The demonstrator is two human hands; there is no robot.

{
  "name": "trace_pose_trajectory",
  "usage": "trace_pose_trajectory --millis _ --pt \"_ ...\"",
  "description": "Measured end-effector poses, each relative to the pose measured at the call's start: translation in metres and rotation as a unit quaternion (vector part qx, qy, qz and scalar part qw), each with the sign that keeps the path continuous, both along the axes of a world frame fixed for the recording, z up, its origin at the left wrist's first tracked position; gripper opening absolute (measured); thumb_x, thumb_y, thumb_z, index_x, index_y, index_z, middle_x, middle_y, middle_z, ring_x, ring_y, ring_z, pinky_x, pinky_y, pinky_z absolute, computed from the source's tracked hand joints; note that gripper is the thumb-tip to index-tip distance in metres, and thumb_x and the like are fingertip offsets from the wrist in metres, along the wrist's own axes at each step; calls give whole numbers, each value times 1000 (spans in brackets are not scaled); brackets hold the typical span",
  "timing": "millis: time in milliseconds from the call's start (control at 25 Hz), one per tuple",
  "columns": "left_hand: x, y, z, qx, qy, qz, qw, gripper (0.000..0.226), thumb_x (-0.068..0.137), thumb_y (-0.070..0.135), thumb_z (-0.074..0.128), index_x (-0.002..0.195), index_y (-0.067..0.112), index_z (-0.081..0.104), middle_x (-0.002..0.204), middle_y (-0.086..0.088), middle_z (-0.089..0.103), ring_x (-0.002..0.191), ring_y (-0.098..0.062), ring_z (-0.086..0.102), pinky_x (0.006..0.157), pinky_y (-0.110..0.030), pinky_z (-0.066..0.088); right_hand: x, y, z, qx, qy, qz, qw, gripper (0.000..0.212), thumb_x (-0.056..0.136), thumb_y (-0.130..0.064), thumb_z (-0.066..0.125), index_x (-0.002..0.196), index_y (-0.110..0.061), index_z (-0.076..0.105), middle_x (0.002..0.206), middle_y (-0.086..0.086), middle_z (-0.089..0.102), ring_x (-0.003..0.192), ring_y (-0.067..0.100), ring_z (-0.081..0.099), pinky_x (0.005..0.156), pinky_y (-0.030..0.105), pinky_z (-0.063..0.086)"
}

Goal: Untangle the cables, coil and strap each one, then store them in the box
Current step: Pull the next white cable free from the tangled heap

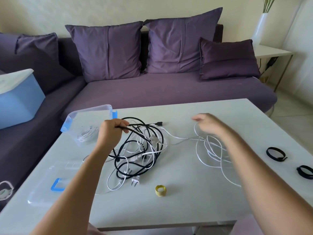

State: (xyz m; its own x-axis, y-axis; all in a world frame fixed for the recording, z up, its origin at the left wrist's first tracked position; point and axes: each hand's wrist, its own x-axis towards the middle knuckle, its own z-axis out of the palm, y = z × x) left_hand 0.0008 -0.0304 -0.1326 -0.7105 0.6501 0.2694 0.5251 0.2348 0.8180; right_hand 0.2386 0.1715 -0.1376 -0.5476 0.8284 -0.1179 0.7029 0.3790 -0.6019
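Head view, quick notes: left grip [115, 131] is curled round a stretch of the thick black round cable [131, 130], holding it just above the knotted pile of black and white cables [144, 150] in the middle of the white worktop [186, 209]. Right grip [209, 123] is blurred, up over the loose loops of thin white cable [210, 150]. Honestly can't tell if it pinches a strand or just hooks it.

My take for this step: anchor the black one, draw the white out slowly and sideways, and feed slack rather than yank, or the plug ends in the pile will likely snag.

1 white coil [86, 133] already sits in the clear plastic box with blue latches [72, 121], far left. 2 black loop straps [275, 153] and 1 yellow strap ring [160, 190] lie near.
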Motion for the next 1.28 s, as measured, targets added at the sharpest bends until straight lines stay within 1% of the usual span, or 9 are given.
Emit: trace_pose_trajectory --millis 80,200,360,480,600,840,1000,1160,1280 --pt "3 1 -2 -14 -9 -23 1000 47 80 -23 37 56 12 57 73 9 62 77 -10 58 63 -12 40 -28 -37 -4 -86 68 112 988 33 94 -18 56 125 -8 53 127 6 58 118 19 53 101 29 40" --pt "11 0 -3 -36 4 -71 997 49 80 -22 37 58 15 59 73 5 66 71 3 58 53 -3 37 -47 -64 -18 -46 -91 190 977 54 84 -45 66 119 -6 51 116 5 61 106 21 57 79 28 41" --pt "4 3 -7 -36 -18 -108 993 50 83 -19 38 77 20 69 101 6 65 94 -7 58 69 -15 45 -44 -72 -38 56 -173 183 966 54 81 -29 71 121 -2 47 121 16 53 110 30 54 77 31 40" --pt "0 5 -14 -80 -11 -103 991 64 84 -13 39 85 45 67 101 1 56 69 3 45 59 -11 32 -40 -68 -51 55 -163 148 974 60 73 -23 78 117 -1 44 116 16 53 107 33 56 72 29 38" --pt "-1 1 -12 -190 51 -11 980 52 83 -8 41 122 22 60 106 -9 58 74 -17 55 63 -22 40 -37 -63 -60 89 -164 172 967 31 78 -22 71 102 -3 62 103 11 64 98 28 62 69 28 40" --pt "38 11 -1 -99 233 -192 948 64 77 -2 58 135 17 42 139 1 39 128 -14 35 105 -21 22 -23 -51 -8 -162 180 172 955 17 98 -6 44 84 -11 52 61 -2 48 45 3 40 45 16 30" --pt "28 48 -31 -364 298 -200 859 99 78 27 72 151 14 6 155 -7 17 145 -26 10 117 -45 1 -3 -17 12 -108 287 25 951 22 96 -9 44 78 -17 53 55 -3 42 44 7 35 42 18 25" --pt "6 65 -29 -514 250 -194 797 49 80 16 70 121 6 45 115 -12 54 106 -25 50 97 -35 36 -13 -10 -32 35 118 5 992 29 84 6 39 86 -13 61 87 5 66 76 20 51 54 26 33" --pt "-17 52 -19 -417 218 -207 858 16 76 3 67 88 10 59 84 -4 58 80 -21 51 64 -25 35 -37 -14 -67 22 66 52 996 33 84 6 43 99 -18 58 117 9 62 91 23 54 67 27 35"
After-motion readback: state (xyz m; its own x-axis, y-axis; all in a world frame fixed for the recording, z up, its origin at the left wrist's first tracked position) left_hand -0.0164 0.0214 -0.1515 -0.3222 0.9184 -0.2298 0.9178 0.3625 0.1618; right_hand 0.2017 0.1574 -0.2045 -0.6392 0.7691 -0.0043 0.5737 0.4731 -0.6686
